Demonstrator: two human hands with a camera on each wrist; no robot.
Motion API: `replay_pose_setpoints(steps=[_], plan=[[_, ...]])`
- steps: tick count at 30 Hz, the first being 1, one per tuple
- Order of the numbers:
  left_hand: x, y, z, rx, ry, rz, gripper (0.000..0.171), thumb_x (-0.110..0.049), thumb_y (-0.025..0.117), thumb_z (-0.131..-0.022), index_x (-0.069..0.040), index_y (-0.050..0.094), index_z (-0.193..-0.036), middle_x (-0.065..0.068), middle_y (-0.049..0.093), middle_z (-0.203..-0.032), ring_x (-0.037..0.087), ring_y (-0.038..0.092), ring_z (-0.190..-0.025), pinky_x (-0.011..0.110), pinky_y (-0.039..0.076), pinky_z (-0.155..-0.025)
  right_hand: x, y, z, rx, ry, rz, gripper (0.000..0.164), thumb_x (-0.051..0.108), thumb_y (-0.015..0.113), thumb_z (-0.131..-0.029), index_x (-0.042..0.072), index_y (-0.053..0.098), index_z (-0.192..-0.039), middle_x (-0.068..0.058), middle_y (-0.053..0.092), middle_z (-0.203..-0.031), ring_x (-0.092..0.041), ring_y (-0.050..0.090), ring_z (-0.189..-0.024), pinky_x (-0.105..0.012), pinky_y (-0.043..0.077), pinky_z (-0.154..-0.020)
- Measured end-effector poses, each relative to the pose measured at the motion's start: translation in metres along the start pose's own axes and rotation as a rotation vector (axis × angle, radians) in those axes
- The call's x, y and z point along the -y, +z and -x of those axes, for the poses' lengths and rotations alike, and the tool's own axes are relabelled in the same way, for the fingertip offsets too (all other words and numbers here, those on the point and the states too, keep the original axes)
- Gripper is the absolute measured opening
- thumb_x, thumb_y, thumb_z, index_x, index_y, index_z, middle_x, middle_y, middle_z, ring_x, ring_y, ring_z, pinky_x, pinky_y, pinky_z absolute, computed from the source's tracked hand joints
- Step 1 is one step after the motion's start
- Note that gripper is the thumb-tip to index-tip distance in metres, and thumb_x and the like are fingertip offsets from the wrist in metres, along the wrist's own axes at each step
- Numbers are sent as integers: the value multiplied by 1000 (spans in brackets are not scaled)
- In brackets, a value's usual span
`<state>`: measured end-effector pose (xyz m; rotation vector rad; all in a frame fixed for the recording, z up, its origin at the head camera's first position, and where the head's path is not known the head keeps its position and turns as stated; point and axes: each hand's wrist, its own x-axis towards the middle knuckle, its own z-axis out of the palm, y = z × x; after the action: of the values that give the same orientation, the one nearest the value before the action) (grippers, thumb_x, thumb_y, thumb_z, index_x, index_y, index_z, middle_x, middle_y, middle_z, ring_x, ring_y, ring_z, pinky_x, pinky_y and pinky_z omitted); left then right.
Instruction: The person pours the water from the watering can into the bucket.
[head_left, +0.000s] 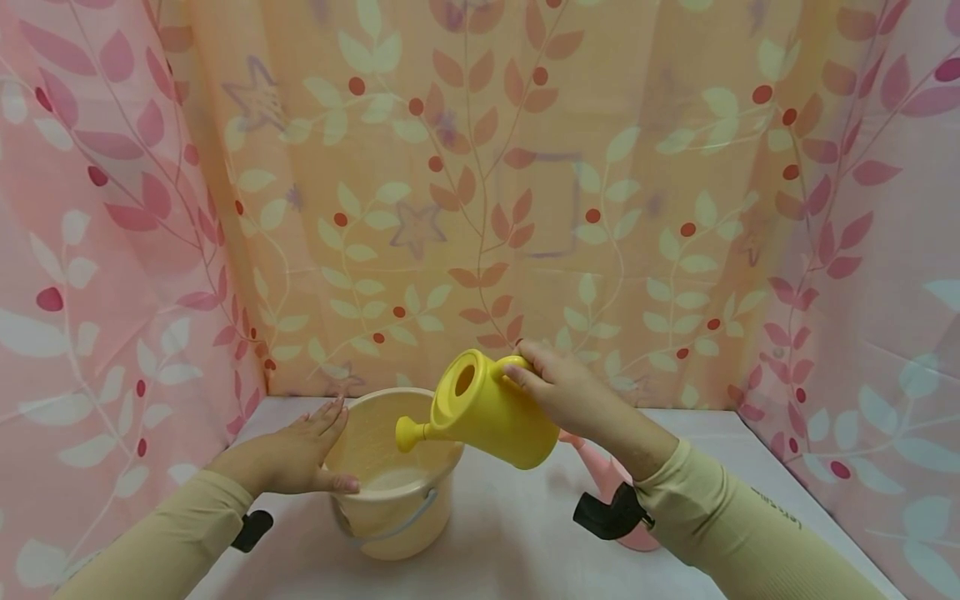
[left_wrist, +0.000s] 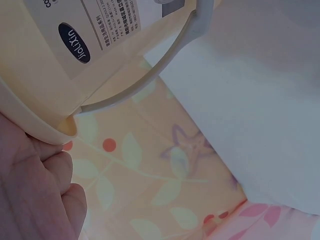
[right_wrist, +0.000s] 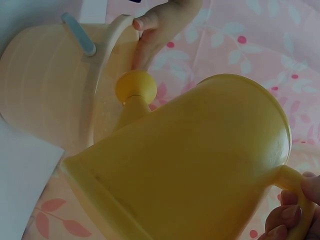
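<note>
In the head view my right hand (head_left: 562, 383) grips the handle of a yellow watering can (head_left: 510, 417). The can is tilted left, its spout over the mouth of a cream bucket (head_left: 405, 533). The right wrist view shows the can's rose (right_wrist: 136, 87) close to the bucket's opening and my fingers (right_wrist: 287, 215) curled round the handle. My left hand (head_left: 300, 454) holds the bucket's left rim, thumb over the near edge. The bucket stands upright, its grey-blue handle (head_left: 397, 527) hanging down in front. A label (left_wrist: 95, 30) shows on its side in the left wrist view.
A pink object (head_left: 596, 462) with a narrow top stands on the white tabletop (head_left: 510, 533), partly hidden behind my right forearm. Leaf-patterned curtains (head_left: 480, 208) enclose the table at the back and both sides. A black wrist mount (head_left: 611, 512) sticks out below my right sleeve.
</note>
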<state>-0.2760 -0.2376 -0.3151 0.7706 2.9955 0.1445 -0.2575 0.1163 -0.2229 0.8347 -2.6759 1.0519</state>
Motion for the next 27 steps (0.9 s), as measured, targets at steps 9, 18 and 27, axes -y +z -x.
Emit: replay_pose_setpoints(steps=[9, 18, 27], plan=[[-1, -1, 1, 0, 0, 0, 115, -76, 49, -71, 13, 22, -139, 31, 11, -146, 44, 12, -135, 60, 16, -104, 0, 0, 0, 4, -7, 1, 20, 30, 50, -94, 13, 52, -84, -3, 49, -77, -19, 49, -73, -31, 44, -64], [-1, -1, 1, -2, 0, 7, 116, -76, 49, -70, 13, 21, -138, 31, 11, -146, 44, 12, -135, 60, 16, -104, -1, 2, 0, 1, -7, 13, 21, 29, 51, -93, 12, 50, -81, -3, 47, -74, -19, 47, -71, -30, 43, -62], [0, 1, 0, -5, 0, 7, 115, -76, 49, -70, 13, 22, -138, 31, 12, -146, 44, 13, -134, 60, 16, -103, -2, 3, -2, 9, 3, 16, 21, 30, 52, -93, 12, 51, -83, -3, 49, -72, -18, 49, -70, -29, 43, -61]])
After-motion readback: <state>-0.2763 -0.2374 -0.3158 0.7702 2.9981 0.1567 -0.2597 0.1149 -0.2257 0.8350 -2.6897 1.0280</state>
